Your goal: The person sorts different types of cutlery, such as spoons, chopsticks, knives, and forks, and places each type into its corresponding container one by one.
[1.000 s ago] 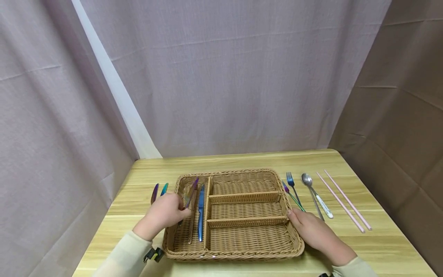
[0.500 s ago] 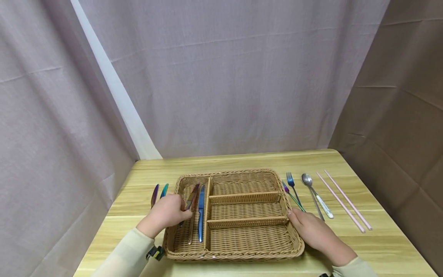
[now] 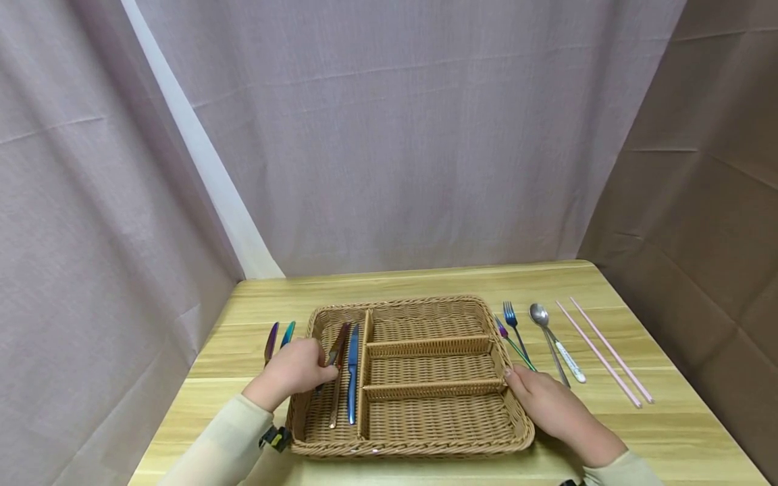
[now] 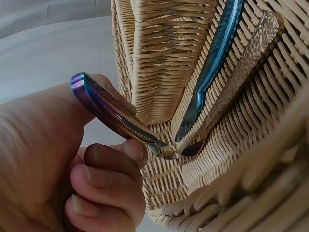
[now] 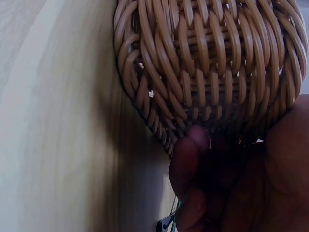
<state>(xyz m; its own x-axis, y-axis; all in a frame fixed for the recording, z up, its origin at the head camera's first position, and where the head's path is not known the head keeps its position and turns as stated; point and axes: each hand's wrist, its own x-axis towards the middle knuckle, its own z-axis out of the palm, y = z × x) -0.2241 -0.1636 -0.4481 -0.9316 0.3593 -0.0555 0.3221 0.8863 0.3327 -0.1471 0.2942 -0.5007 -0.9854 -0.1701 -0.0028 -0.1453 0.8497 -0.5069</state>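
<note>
My left hand reaches into the long left compartment of a wicker basket. Between thumb and index finger it pinches a rainbow-coloured table knife, the handle rising out of the grip and the blade pointing down into the compartment. Beside it in the same compartment lie a blue knife and a copper knife with a textured handle. At the basket's right side, my right hand grips the rim, thumb on top; in the right wrist view its curled fingers are partly in shadow under the weave.
Left of the basket lie a purple-tipped piece and a teal-tipped piece of cutlery, partly hidden by my hand. Right of it lie a blue fork, a rainbow fork, a steel spoon, a white patterned handle and pink chopsticks.
The rainbow knife's far end has come down lower alongside the copper knife, and my left hand has shifted slightly right. My right hand and the basket stay in place.
</note>
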